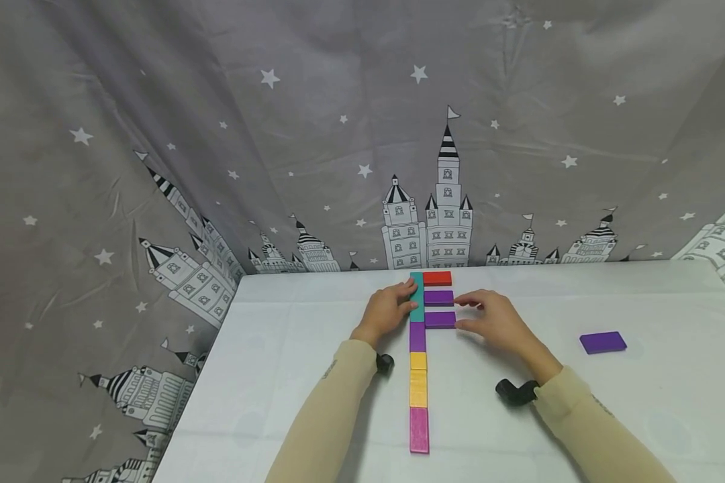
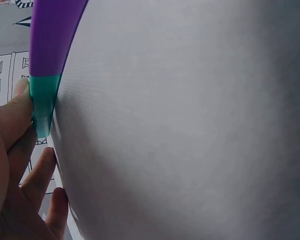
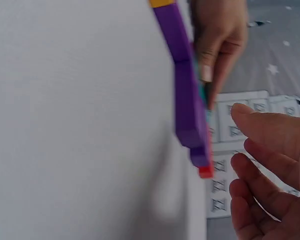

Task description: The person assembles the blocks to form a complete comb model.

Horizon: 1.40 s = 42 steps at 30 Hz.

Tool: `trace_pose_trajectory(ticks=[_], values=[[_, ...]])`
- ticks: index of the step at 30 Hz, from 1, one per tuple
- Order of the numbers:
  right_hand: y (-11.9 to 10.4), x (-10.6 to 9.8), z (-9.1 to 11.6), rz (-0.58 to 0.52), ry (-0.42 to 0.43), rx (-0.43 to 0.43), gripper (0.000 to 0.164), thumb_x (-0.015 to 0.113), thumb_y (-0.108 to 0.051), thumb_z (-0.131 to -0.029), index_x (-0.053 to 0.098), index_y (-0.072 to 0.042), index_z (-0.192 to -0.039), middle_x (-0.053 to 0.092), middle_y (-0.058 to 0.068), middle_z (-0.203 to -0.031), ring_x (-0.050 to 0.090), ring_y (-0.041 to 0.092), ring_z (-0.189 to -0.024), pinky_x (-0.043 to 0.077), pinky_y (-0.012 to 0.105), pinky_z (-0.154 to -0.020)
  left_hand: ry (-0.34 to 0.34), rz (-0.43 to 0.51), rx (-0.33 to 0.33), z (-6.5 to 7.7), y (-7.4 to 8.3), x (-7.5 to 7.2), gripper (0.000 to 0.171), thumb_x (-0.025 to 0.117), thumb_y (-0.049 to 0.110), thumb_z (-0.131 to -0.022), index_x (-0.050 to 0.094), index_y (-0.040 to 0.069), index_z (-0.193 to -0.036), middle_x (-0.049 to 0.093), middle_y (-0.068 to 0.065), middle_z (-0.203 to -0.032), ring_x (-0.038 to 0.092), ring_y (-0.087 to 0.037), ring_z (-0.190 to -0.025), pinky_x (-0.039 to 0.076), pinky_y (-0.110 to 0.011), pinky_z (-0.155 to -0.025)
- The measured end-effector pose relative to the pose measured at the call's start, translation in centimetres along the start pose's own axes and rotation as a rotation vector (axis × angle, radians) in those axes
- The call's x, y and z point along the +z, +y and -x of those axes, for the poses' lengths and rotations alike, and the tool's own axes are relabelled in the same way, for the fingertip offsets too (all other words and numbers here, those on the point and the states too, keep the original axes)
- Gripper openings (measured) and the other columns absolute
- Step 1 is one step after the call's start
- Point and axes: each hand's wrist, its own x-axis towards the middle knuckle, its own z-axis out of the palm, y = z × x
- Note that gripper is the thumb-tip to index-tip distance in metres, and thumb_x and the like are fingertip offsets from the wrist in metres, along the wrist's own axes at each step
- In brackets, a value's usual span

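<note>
A column of flat coloured blocks lies on the white table. From the far end it runs through a teal block [image 1: 417, 295], a purple block [image 1: 417, 337], two yellow blocks [image 1: 419, 388] and a pink block [image 1: 419, 430]. Three blocks stick out rightward from the teal part: a red block [image 1: 438, 278] and two purple blocks [image 1: 440, 320]. My left hand [image 1: 387, 310] rests its thumb and fingertips on the teal block. By the purple blocks' right ends is my right hand [image 1: 495, 322], thumb and fingers spread; the right wrist view shows nothing between them [image 3: 270, 170].
A lone purple block [image 1: 603, 342] lies on the table [image 1: 658, 402] to the right. Behind the table hangs a grey curtain [image 1: 314, 94] printed with stars and castles. Each wrist carries a small black camera [image 1: 515, 392].
</note>
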Motion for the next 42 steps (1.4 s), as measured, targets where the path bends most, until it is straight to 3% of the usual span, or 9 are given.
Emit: trace_pose_trajectory(ticks=[10, 18, 21, 28, 31, 33, 36, 39, 42], values=[[0.9, -3.9, 2.7, -0.082, 0.096, -0.033, 0.046, 0.08, -0.024, -0.087, 0.067, -0.005, -0.127, 0.067, 0.014, -0.126, 0.058, 0.038, -0.115, 0.05, 0.058, -0.096, 0.0, -0.003, 0.003, -0.1, -0.1, 0.1, 0.051, 0.066, 0.03, -0.098, 0.053, 0.019, -0.146, 0.043, 0.011, -0.153, 0.041, -0.018, -0.143, 0.031, -0.039, -0.12], [2.6, -6.8, 5.4, -0.084, 0.151, -0.018, 0.049, 0.079, -0.03, -0.089, 0.065, -0.005, -0.129, 0.067, 0.017, -0.126, 0.058, 0.041, -0.115, 0.048, 0.06, -0.095, 0.005, -0.012, 0.005, -0.1, -0.1, 0.1, 0.051, 0.066, 0.031, -0.098, 0.053, 0.019, -0.146, 0.044, 0.011, -0.153, 0.041, -0.018, -0.143, 0.031, -0.039, -0.12], [3.5, -7.7, 6.3, -0.066, 0.171, -0.011, 0.049, 0.078, -0.031, -0.09, 0.065, -0.005, -0.129, 0.067, 0.017, -0.125, 0.059, 0.04, -0.115, 0.048, 0.056, -0.093, 0.005, -0.008, 0.007, -0.1, -0.1, 0.0, 0.051, 0.066, 0.031, -0.098, 0.054, 0.019, -0.145, 0.044, 0.012, -0.153, 0.041, -0.018, -0.143, 0.031, -0.039, -0.12], [5.3, -9.1, 8.2, -0.019, 0.184, 0.029, 0.049, 0.078, -0.031, -0.09, 0.065, -0.007, -0.131, 0.066, 0.017, -0.126, 0.059, 0.04, -0.114, 0.05, 0.036, -0.084, 0.019, -0.006, 0.017, -0.1, -0.2, 0.1, 0.051, 0.066, 0.03, -0.097, 0.054, 0.019, -0.145, 0.045, 0.011, -0.152, 0.042, -0.019, -0.143, 0.032, -0.039, -0.12], [6.2, -9.6, 8.9, -0.02, 0.172, 0.056, 0.051, 0.077, -0.032, -0.091, 0.063, -0.007, -0.132, 0.065, 0.019, -0.128, 0.057, 0.04, -0.116, 0.049, 0.037, -0.083, 0.021, -0.006, 0.019, -0.1, -0.2, 0.2, 0.05, 0.067, 0.029, -0.097, 0.055, 0.018, -0.145, 0.045, 0.01, -0.152, 0.042, -0.019, -0.142, 0.032, -0.039, -0.12], [6.8, -10.0, 9.3, -0.016, 0.169, 0.072, 0.051, 0.077, -0.033, -0.091, 0.063, -0.008, -0.133, 0.064, 0.019, -0.128, 0.057, 0.034, -0.116, 0.049, 0.036, -0.083, 0.017, -0.003, 0.016, -0.1, -0.2, 0.2, 0.05, 0.067, 0.03, -0.097, 0.054, 0.019, -0.145, 0.045, 0.011, -0.152, 0.042, -0.019, -0.142, 0.032, -0.038, -0.12], [8.0, -10.7, 10.0, -0.013, 0.173, 0.082, 0.051, 0.077, -0.034, -0.091, 0.063, -0.009, -0.133, 0.064, 0.015, -0.127, 0.057, 0.011, -0.112, 0.048, 0.027, -0.083, 0.017, 0.008, 0.018, -0.1, -0.2, 0.2, 0.05, 0.067, 0.03, -0.097, 0.055, 0.019, -0.144, 0.045, 0.01, -0.152, 0.042, -0.019, -0.142, 0.032, -0.038, -0.119], [9.2, -11.3, 10.6, -0.006, 0.184, 0.089, 0.051, 0.079, -0.033, -0.089, 0.064, -0.009, -0.132, 0.064, 0.001, -0.123, 0.049, -0.012, -0.103, 0.046, 0.016, -0.078, 0.02, 0.014, 0.023, 0.0, -0.1, 0.1, 0.05, 0.067, 0.029, -0.097, 0.055, 0.018, -0.144, 0.046, 0.01, -0.152, 0.043, -0.019, -0.142, 0.032, -0.039, -0.119], [10.3, -11.9, 11.1, 0.007, 0.189, 0.107, 0.053, 0.08, -0.034, -0.088, 0.064, -0.009, -0.131, 0.06, -0.015, -0.117, 0.044, -0.019, -0.099, 0.045, 0.013, -0.074, 0.024, 0.009, 0.024, 0.0, -0.1, 0.1, 0.05, 0.067, 0.029, -0.097, 0.055, 0.018, -0.144, 0.046, 0.01, -0.152, 0.043, -0.019, -0.142, 0.033, -0.039, -0.119]])
